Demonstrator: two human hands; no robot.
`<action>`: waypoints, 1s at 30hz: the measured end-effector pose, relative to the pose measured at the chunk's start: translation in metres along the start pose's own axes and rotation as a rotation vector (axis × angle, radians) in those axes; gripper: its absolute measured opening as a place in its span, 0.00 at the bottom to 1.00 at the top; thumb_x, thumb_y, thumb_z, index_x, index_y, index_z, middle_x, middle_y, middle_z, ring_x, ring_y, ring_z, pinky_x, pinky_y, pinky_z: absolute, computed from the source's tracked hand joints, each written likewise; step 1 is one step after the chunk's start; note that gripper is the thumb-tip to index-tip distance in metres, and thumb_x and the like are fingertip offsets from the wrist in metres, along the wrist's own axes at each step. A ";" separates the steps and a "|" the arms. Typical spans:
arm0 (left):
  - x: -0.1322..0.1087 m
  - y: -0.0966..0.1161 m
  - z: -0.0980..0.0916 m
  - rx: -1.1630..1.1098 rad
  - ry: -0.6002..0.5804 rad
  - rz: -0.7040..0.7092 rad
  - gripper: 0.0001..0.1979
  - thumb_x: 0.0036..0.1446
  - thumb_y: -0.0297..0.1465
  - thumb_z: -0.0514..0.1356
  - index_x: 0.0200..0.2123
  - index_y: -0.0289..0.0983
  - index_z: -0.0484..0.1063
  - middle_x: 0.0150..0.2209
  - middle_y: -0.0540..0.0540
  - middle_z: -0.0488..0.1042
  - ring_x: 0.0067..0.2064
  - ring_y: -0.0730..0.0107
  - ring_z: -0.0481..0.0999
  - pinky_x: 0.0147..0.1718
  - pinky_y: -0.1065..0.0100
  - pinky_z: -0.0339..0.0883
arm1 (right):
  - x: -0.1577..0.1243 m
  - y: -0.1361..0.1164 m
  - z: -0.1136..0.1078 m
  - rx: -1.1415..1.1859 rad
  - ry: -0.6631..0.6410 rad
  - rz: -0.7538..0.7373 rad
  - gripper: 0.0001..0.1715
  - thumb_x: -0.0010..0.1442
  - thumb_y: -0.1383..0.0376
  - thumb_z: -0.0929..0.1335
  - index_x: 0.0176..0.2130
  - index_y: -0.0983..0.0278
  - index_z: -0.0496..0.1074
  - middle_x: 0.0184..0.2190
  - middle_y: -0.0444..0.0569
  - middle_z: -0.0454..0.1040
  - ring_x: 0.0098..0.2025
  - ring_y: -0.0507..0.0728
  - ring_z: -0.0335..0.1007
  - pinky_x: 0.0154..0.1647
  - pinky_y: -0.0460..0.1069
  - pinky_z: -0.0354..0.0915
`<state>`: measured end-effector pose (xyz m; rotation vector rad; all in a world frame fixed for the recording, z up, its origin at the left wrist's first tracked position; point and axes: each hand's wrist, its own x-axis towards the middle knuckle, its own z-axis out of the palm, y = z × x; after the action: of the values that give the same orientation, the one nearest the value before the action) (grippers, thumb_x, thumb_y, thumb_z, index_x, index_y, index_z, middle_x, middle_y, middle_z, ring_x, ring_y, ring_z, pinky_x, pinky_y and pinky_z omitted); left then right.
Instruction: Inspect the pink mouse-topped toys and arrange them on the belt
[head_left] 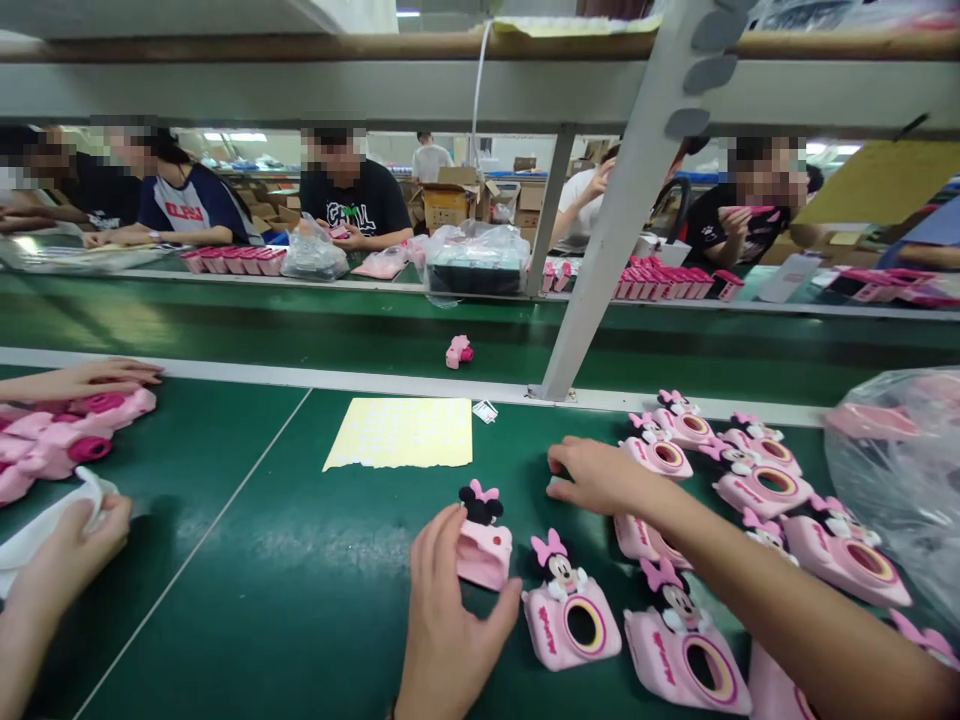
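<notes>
My left hand (457,610) has its fingers and thumb around a small pink camera case (484,556), gripping it by opposite sides. This case shows its plain back, with black mouse ears and a pink bow on top. My right hand (592,475) reaches across over the table, fingers bent, with a gap between forefinger and thumb and no case in it. A pale spot at its thumb tip is too small to make out. Beneath and beside my right arm lie several pink mouse-figure cases (574,622) with round lens holes.
A torn yellow paper (405,432) with writing lies ahead, beside a small white label (485,411). A metal post (600,220) rises behind it. At left, a co-worker's hands hold a white cloth (45,535) and touch pink toys (52,445). A plastic bag (900,470) bulges at right.
</notes>
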<state>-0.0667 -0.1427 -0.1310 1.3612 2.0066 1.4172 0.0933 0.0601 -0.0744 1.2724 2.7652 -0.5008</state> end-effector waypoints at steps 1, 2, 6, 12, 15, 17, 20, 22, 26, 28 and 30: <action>-0.002 -0.005 -0.001 0.071 -0.047 0.037 0.35 0.53 0.38 0.66 0.63 0.43 0.62 0.61 0.36 0.64 0.63 0.40 0.63 0.58 0.40 0.61 | 0.014 -0.004 -0.009 0.011 0.004 -0.015 0.09 0.58 0.60 0.72 0.37 0.63 0.74 0.38 0.53 0.75 0.38 0.62 0.74 0.38 0.52 0.66; -0.003 -0.010 -0.003 0.119 -0.081 0.046 0.37 0.54 0.38 0.66 0.65 0.44 0.59 0.62 0.36 0.63 0.63 0.40 0.62 0.57 0.40 0.62 | 0.032 -0.008 -0.018 0.027 0.021 -0.026 0.12 0.60 0.58 0.70 0.41 0.63 0.74 0.41 0.53 0.75 0.40 0.62 0.74 0.40 0.52 0.66; -0.001 -0.032 -0.010 0.122 -0.033 -0.017 0.32 0.58 0.36 0.62 0.65 0.43 0.59 0.61 0.36 0.65 0.62 0.43 0.65 0.57 0.42 0.65 | 0.117 -0.030 -0.040 0.094 0.121 0.009 0.31 0.63 0.55 0.69 0.60 0.64 0.63 0.59 0.60 0.65 0.52 0.62 0.70 0.49 0.51 0.66; 0.004 -0.043 0.002 0.090 0.088 -0.019 0.26 0.53 0.38 0.67 0.55 0.40 0.69 0.50 0.37 0.73 0.52 0.45 0.71 0.50 0.46 0.66 | 0.214 -0.057 -0.038 0.141 0.162 0.196 0.36 0.63 0.53 0.71 0.63 0.65 0.61 0.63 0.59 0.60 0.60 0.68 0.62 0.56 0.63 0.66; 0.008 -0.035 0.008 0.168 0.120 -0.067 0.30 0.47 0.38 0.71 0.53 0.40 0.68 0.48 0.38 0.72 0.51 0.44 0.69 0.50 0.44 0.64 | 0.231 -0.062 -0.037 0.175 0.143 0.249 0.26 0.66 0.58 0.69 0.59 0.65 0.66 0.59 0.56 0.65 0.57 0.64 0.67 0.55 0.63 0.68; 0.010 -0.028 0.008 0.178 0.136 -0.098 0.26 0.49 0.39 0.70 0.50 0.40 0.68 0.46 0.39 0.73 0.49 0.45 0.70 0.48 0.45 0.64 | 0.232 -0.061 -0.039 0.205 0.141 0.255 0.23 0.66 0.59 0.69 0.58 0.65 0.67 0.58 0.56 0.67 0.56 0.63 0.68 0.54 0.62 0.68; 0.013 -0.020 0.003 0.181 0.099 -0.049 0.22 0.55 0.38 0.66 0.51 0.40 0.68 0.45 0.40 0.73 0.48 0.48 0.71 0.48 0.48 0.65 | 0.215 -0.055 -0.048 0.283 0.133 0.191 0.24 0.64 0.61 0.71 0.57 0.67 0.67 0.54 0.57 0.70 0.52 0.62 0.71 0.52 0.60 0.69; 0.014 -0.019 -0.003 0.182 0.059 -0.015 0.21 0.57 0.37 0.64 0.53 0.39 0.68 0.45 0.40 0.74 0.47 0.50 0.72 0.47 0.50 0.65 | 0.186 -0.049 -0.055 0.361 0.129 0.104 0.28 0.61 0.61 0.73 0.57 0.69 0.66 0.53 0.58 0.72 0.50 0.61 0.71 0.50 0.56 0.69; 0.013 -0.019 -0.015 0.176 -0.143 0.055 0.20 0.58 0.36 0.64 0.53 0.42 0.69 0.46 0.42 0.75 0.47 0.52 0.73 0.47 0.53 0.65 | 0.087 -0.037 -0.059 0.607 0.020 -0.140 0.29 0.61 0.58 0.71 0.58 0.65 0.65 0.50 0.51 0.75 0.47 0.56 0.73 0.47 0.49 0.69; 0.012 -0.018 -0.019 0.177 -0.240 0.103 0.21 0.57 0.34 0.64 0.55 0.43 0.69 0.47 0.44 0.75 0.49 0.54 0.73 0.48 0.54 0.64 | 0.030 -0.032 -0.050 0.965 -0.255 -0.349 0.31 0.58 0.58 0.73 0.58 0.64 0.66 0.48 0.51 0.75 0.45 0.56 0.73 0.45 0.49 0.69; 0.010 -0.017 -0.019 0.196 -0.284 0.143 0.25 0.55 0.33 0.66 0.57 0.44 0.67 0.50 0.45 0.74 0.52 0.55 0.71 0.50 0.54 0.62 | -0.015 -0.030 -0.036 1.140 -0.482 -0.374 0.33 0.57 0.57 0.75 0.58 0.62 0.67 0.46 0.50 0.75 0.42 0.54 0.72 0.42 0.48 0.69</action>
<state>-0.0939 -0.1448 -0.1350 1.7121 1.9314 1.0297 0.0840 0.0421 -0.0297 0.4836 2.2147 -2.2418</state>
